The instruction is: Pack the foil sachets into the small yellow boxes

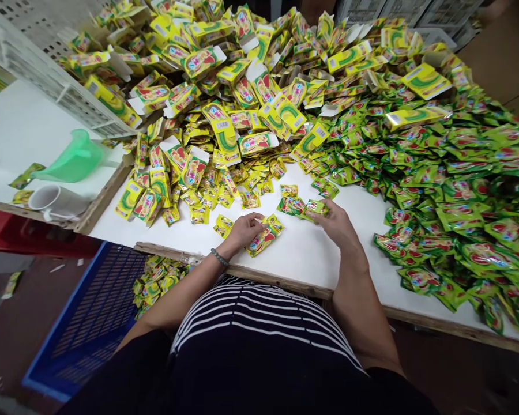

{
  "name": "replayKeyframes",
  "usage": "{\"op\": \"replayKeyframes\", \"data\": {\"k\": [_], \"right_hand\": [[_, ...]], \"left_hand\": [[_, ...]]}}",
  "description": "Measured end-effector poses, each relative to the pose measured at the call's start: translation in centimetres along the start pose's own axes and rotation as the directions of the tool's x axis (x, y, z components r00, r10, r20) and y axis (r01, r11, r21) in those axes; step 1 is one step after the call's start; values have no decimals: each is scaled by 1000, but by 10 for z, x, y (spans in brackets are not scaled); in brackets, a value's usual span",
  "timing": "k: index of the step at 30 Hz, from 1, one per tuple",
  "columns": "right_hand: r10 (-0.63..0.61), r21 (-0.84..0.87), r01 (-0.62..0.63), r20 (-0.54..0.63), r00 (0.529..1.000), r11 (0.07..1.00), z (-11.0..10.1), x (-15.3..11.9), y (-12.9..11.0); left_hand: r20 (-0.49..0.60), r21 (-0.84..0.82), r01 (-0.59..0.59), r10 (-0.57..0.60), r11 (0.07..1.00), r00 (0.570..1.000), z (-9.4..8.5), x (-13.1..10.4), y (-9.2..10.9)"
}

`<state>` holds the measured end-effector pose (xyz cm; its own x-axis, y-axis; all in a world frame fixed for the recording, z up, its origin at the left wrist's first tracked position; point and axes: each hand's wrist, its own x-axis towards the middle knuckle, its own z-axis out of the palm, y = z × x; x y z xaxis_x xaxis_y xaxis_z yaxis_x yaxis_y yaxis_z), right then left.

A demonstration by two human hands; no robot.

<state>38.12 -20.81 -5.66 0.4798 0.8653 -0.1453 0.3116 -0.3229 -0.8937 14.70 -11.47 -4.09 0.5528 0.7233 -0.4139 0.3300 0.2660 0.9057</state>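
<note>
My left hand (247,228), with a beaded bracelet on the wrist, is closed on the edge of a yellow-green box (266,236) near the front edge of the white table (303,253). To its right, my right hand (335,222) pinches a small green packet (316,208). Another green packet (290,205) lies against that one, with a small yellow packet (289,190) just behind. Small yellow packets (199,214) spread to the left of my hands. A large heap of green packets (471,213) covers the right side.
Yellow boxes (225,132), many with open flaps, are heaped at the back. At the left are a white crate (64,86), a green scoop (75,158) and a white mug (58,200). Below the table edge, a blue crate (86,323) stands beside more yellow packets (160,282).
</note>
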Motion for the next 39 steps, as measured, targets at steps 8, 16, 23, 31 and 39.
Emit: {"op": "replayKeyframes", "data": {"k": [8,16,23,31,39], "right_hand": [[-233,104,209,408,883,972,46,-8,-20],[-267,16,285,407,874,958,43,-4,-13],[-204,-7,225,399,894,974,42,-5,-14],[-304,-48,356,426,852,933,39,-3,-17],[-179,191,127,285,942,973,50,-10,-26]], "left_hand": [[71,80,-44,38,996,997,-3,-3,0],[111,42,-86,81,995,991,-1,-8,-5],[97,92,-166,158,982,983,2,-10,-6],[94,166,-185,172,969,981,3,-12,-2],[127,225,-196,170,955,977,5,-14,4]]}}
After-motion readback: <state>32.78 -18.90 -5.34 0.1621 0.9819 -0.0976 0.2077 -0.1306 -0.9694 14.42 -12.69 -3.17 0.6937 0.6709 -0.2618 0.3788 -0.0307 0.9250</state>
